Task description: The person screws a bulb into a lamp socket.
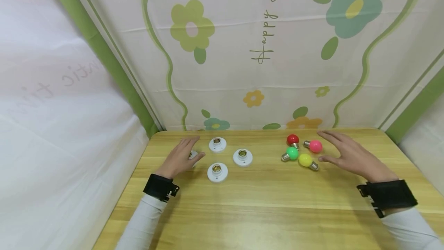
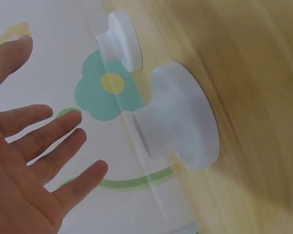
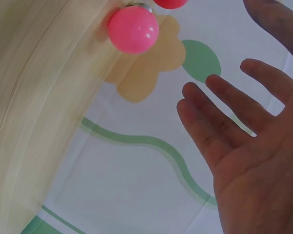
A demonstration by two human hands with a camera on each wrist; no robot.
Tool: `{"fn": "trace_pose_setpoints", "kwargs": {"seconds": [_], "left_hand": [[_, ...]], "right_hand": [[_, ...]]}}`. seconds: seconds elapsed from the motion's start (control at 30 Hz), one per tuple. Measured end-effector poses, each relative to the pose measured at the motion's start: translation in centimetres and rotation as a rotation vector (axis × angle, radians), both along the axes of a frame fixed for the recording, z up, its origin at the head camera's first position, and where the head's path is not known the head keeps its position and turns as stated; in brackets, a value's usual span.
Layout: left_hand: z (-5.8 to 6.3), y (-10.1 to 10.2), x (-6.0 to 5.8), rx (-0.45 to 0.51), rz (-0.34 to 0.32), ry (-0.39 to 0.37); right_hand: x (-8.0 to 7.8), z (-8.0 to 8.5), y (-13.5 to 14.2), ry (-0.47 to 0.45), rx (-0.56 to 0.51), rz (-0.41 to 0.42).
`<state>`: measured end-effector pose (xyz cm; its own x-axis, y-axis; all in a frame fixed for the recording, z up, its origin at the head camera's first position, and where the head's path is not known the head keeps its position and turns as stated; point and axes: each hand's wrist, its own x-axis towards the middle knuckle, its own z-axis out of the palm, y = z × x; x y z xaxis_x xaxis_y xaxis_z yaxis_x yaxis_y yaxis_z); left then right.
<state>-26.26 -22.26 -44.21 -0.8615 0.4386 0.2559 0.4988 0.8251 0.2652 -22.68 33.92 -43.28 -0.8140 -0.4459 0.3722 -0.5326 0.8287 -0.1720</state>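
Bulbs lie loose; left hand, by sockets, and right hand, fingers outstretched, hold nothing; reaching stage, I judge, next requiring a pinch.

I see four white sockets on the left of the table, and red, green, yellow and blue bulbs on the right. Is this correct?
No: the head view shows a pink bulb, not a blue one. The red bulb, green bulb, yellow bulb and four white sockets are as you say.

wide passage between white sockets and colored bulbs, floral curtain blocking the back
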Motion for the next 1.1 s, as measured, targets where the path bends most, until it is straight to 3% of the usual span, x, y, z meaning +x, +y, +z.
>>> {"fn": "trace_pose_setpoints", "kwargs": {"seconds": [0.27,0.57,0.9,1.1], "left_hand": [[-0.6,0.3,0.2,0.040,-0.046,0.111],[-1.4,1.1,0.0,0.081,-0.065,0.146],[-2.3,2.0,0.2,0.105,-0.117,0.098],[-3.0,2.3,0.5,0.136,-0.123,0.001]], "right_hand": [[0.1,0.0,-0.9,0.001,-0.014,-0.009],[0.2,-0.5,-1.6,0.006,-0.029,-0.016],[0.3,-1.1,-2.4,-0.016,-0.052,0.005],[0.1,-1.6,-2.8,-0.033,-0.054,0.001]]}}
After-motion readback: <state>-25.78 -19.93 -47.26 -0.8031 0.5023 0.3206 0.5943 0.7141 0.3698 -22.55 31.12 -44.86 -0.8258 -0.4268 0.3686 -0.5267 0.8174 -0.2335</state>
